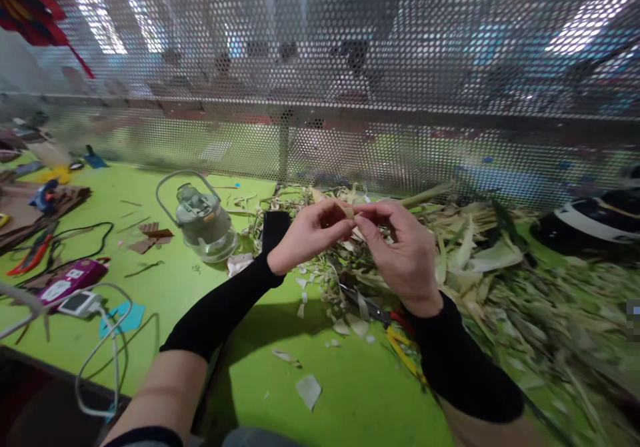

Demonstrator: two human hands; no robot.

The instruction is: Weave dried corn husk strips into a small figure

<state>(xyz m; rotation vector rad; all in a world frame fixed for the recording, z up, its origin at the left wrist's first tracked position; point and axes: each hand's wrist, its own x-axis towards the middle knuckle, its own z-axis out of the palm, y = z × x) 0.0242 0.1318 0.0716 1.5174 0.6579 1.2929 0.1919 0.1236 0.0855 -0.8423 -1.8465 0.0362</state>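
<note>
My left hand (307,233) and my right hand (400,253) meet above a green table (350,393), both in black sleeves. Together their fingertips pinch a small pale strip of leaf or husk (350,212). Below and behind the hands lies a big heap of pale green leaves and stalks (480,253). Scissors with red and yellow handles (385,320) rest on the table under my right wrist. Small pale scraps (309,390) are scattered in front of me.
A lidded glass jar with a wire handle (203,223) stands at left. Further left are a purple device (75,278), a white charger with cables (83,303) and red pliers (30,257). A perforated metal screen (320,87) closes off the back. A black and white object (595,223) sits at right.
</note>
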